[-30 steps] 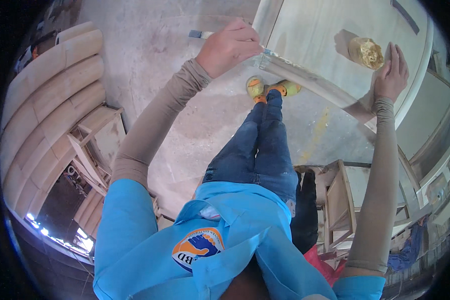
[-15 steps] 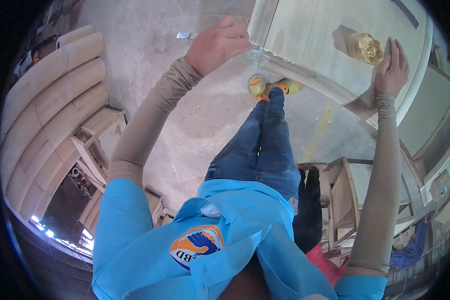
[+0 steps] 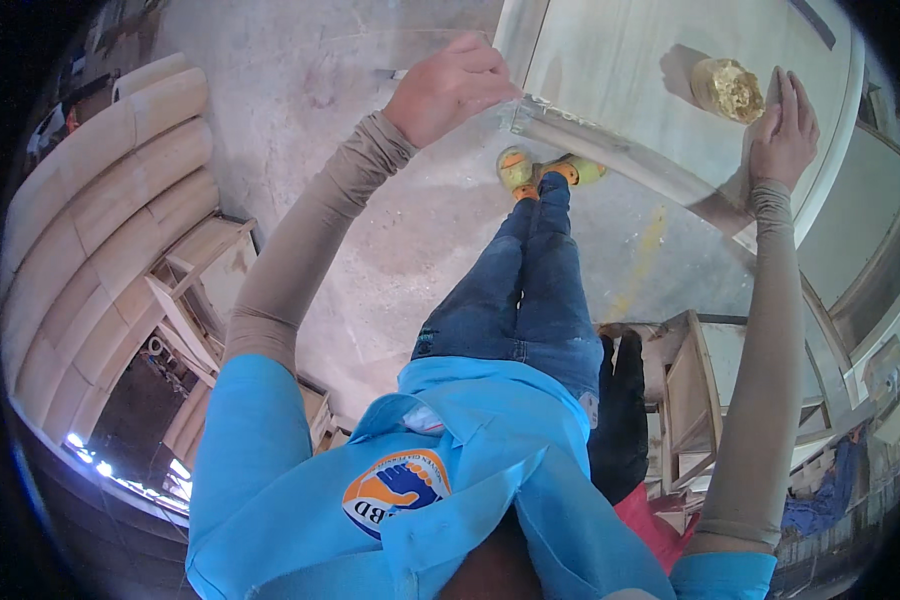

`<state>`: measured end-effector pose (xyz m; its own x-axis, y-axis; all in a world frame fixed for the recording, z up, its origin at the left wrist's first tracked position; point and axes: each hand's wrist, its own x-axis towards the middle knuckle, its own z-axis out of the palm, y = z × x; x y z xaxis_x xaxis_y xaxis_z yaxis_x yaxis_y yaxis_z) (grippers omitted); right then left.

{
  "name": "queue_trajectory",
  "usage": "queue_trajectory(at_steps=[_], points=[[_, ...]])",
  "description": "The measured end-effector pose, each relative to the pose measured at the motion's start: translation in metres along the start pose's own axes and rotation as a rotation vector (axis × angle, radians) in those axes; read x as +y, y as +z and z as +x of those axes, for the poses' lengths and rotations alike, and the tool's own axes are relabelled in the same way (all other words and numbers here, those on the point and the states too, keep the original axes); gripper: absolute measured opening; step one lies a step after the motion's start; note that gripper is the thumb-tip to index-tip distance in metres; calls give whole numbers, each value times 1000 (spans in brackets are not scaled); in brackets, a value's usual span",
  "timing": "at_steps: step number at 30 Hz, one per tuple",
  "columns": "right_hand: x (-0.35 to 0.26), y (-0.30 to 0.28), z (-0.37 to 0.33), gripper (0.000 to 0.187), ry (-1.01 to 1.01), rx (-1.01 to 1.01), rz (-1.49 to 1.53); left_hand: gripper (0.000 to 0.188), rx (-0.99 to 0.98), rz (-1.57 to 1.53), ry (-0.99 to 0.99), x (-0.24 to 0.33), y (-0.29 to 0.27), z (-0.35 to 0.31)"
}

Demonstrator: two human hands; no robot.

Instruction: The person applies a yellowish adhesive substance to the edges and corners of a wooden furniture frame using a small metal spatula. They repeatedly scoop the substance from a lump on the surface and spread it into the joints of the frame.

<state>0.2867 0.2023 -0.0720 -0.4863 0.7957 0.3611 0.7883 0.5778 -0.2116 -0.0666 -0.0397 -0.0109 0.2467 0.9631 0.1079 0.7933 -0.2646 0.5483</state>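
My left hand (image 3: 453,92) is closed at the near left corner of a pale wooden panel (image 3: 610,60). From behind its fingers juts the end of a thin tool (image 3: 394,74); the rest of it is hidden in the grip. Whitish, rough material runs along the panel's near edge (image 3: 590,135). Fingers stretched out, my right hand (image 3: 785,140) rests at the panel's right side. Just left of those fingertips stands a round gold container or lump (image 3: 727,90) with a rough, crumpled top; its exact kind is unclear.
Curved pale wooden pieces (image 3: 110,170) are stacked at left, beside a small wooden frame unit (image 3: 210,275). Another wooden cabinet (image 3: 705,380) stands at lower right. A dark strip (image 3: 813,22) lies on the panel's far right. Concrete floor (image 3: 370,270) spreads around my feet.
My left hand has shifted slightly right along with the tool, up to the panel's corner. My right hand stays beside the gold thing.
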Motion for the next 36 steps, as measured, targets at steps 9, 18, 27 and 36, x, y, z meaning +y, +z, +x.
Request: queue_trajectory(at_steps=[9, 18, 27, 36], points=[[3, 2, 0, 46, 8, 7, 53, 19, -16, -7, -20, 0, 4, 1], [4, 3, 0, 45, 2, 10, 56, 17, 4, -60, -1, -4, -5, 1], [4, 2, 1, 45, -40, 36, 58, 23, 31, 93, 98, -7, -4, -1], [4, 0, 3, 44, -63, 37, 53, 35, -58, 147, 159, -12, -5, -8]])
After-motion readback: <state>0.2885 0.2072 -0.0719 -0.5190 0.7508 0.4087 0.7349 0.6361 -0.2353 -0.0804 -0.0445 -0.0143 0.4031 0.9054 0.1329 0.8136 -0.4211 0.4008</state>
